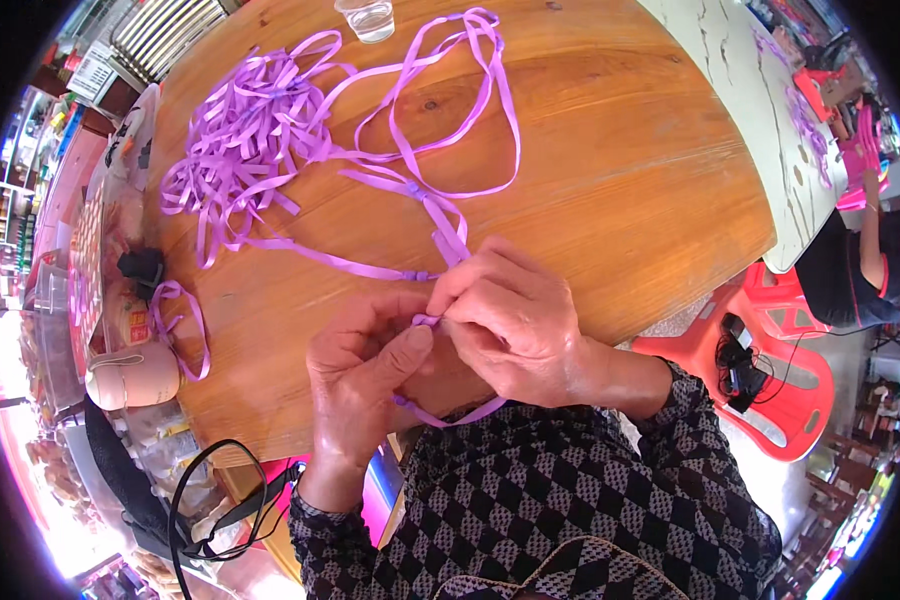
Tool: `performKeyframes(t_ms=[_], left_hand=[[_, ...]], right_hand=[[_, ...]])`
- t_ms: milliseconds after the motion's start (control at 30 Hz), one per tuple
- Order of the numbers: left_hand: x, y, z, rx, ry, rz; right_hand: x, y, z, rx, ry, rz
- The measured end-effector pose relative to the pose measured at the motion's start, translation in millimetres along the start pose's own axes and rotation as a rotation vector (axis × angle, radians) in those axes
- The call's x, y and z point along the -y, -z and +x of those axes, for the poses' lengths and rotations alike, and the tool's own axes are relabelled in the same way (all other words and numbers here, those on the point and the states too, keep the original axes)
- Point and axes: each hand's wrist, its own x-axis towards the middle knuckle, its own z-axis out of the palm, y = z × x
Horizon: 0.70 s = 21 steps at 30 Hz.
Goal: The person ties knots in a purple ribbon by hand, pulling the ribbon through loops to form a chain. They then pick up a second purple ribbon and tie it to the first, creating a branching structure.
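Observation:
Both my hands meet over the near edge of the wooden table (620, 170), working at a purple ribbon (425, 320). My left hand (365, 355) pinches a small looped or knotted bit of it between thumb and finger. Just beside it, my right hand (510, 320) has its fingers closed on the same ribbon; its fingertips are partly hidden. One stretch of ribbon hangs below the hands against my patterned top. Beyond them, more ribbon with small darker knots (416, 190) runs up the table in wide loops to a tangled pile of purple ribbon (245, 140) at the far left.
A clear plastic cup (370, 20) stands at the far edge. A pink rounded object (133, 376) and bagged items line the left side. At right are a red plastic stool (800, 390) bearing a black cable, a marble-patterned table (720, 60) and another person (850, 260).

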Motion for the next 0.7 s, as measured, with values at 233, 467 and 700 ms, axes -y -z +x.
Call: performKeyframes(t_ms=[233,467,700], left_hand=[[-3,-2,-2,-0.089,0.089,0.114],[-1,-10,5,-0.167,0.093,0.059],[5,-9,8,-0.093,0.194,-0.194]], right_hand=[[0,6,-1,0.006,-0.018,0.021],[-1,17,-3,0.003,-0.039,0.044],[1,27,-6,0.021,-0.16,0.201]])
